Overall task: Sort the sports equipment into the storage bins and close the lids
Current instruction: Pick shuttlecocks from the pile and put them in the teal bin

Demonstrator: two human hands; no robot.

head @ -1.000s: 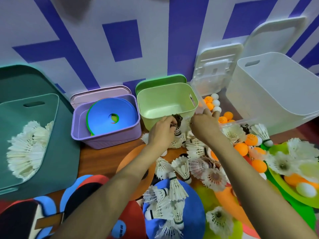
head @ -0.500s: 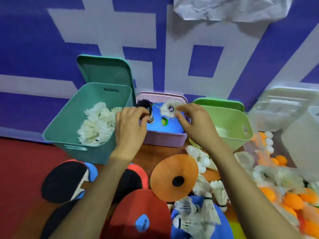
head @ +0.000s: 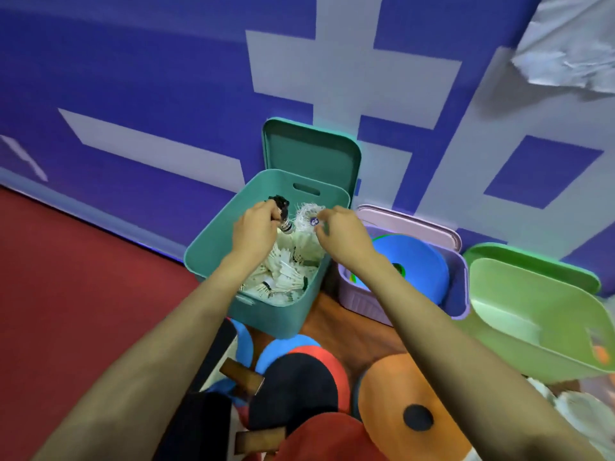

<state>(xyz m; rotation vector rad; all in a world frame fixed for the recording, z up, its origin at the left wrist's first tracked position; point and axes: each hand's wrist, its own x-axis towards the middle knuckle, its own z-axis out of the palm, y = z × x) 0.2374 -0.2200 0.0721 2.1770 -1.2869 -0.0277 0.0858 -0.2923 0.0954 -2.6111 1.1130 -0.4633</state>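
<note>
Both hands hover over the teal bin (head: 213,241), which holds several white shuttlecocks (head: 286,277). My left hand (head: 254,232) grips a black shuttlecock (head: 282,207) above the pile. My right hand (head: 339,232) pinches a white shuttlecock (head: 307,216) right beside it. The teal lid (head: 311,151) leans on the wall behind the bin.
A purple bin (head: 461,294) with blue discs (head: 416,264) sits to the right, then a light green bin (head: 532,327). Table tennis paddles (head: 299,384) and an orange disc (head: 399,404) lie in front. Red floor stretches to the left.
Both hands picked shuttlecocks from the heap at the right and carried them left, past the purple bin, to above the teal bin.
</note>
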